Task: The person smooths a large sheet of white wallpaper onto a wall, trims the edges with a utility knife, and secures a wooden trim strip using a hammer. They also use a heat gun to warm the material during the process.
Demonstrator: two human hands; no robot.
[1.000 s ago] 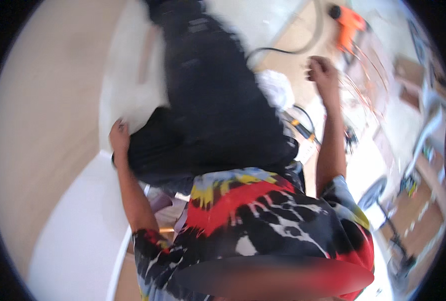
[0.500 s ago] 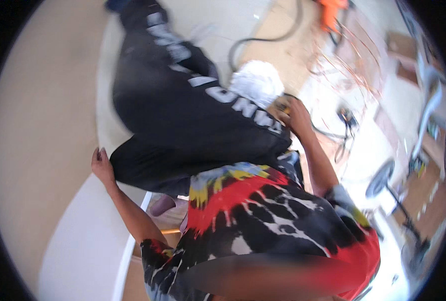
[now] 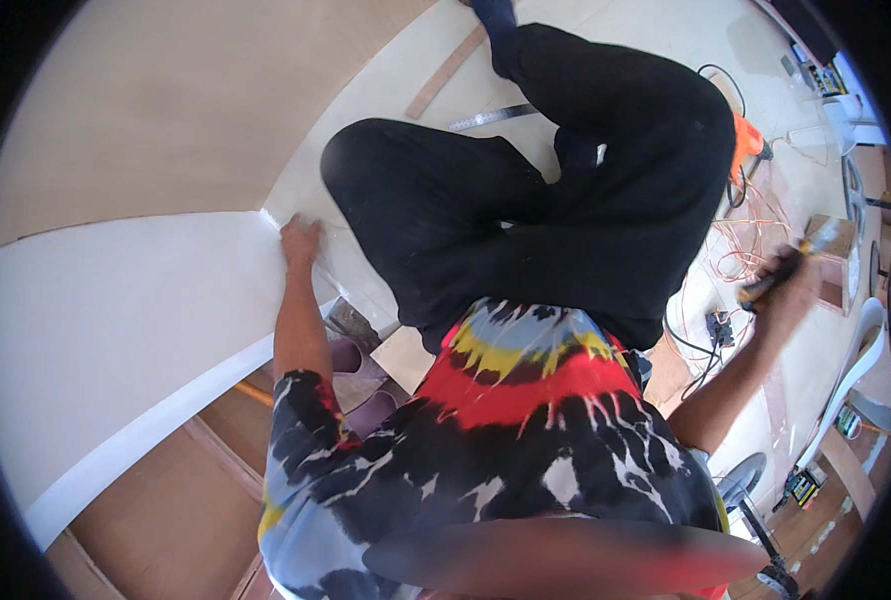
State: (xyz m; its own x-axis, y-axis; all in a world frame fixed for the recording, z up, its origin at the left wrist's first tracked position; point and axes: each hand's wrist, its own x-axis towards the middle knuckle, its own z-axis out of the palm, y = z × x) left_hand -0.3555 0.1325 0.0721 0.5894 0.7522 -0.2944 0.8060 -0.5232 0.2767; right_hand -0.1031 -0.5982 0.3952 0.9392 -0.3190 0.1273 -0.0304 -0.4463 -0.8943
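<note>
My left hand (image 3: 301,240) reaches down by the left knee, its fingers on the pale floor beside the corner where a white panel (image 3: 135,290) meets a tan wooden panel (image 3: 185,100). No object shows in those fingers, which look partly extended. Out to the right, my right hand (image 3: 787,290) is closed around a black-and-yellow hand tool (image 3: 771,280). Its pale tip points up and away, and blur hides what kind of tool it is. My legs in black trousers (image 3: 525,200) lie folded between the two hands.
An orange power tool (image 3: 744,145) lies beyond my right knee, near tangled copper-coloured wires (image 3: 740,250). A metal ruler (image 3: 492,117) and a wood strip (image 3: 445,72) rest on the floor ahead. Mauve shoes (image 3: 370,410) sit by my left hip; a standing fan (image 3: 745,480) is at lower right.
The view has swung round. My left hand has gone from beside the trouser leg to the panel corner. My right hand has moved outward from my thigh with the tool; the white cloth has left view.
</note>
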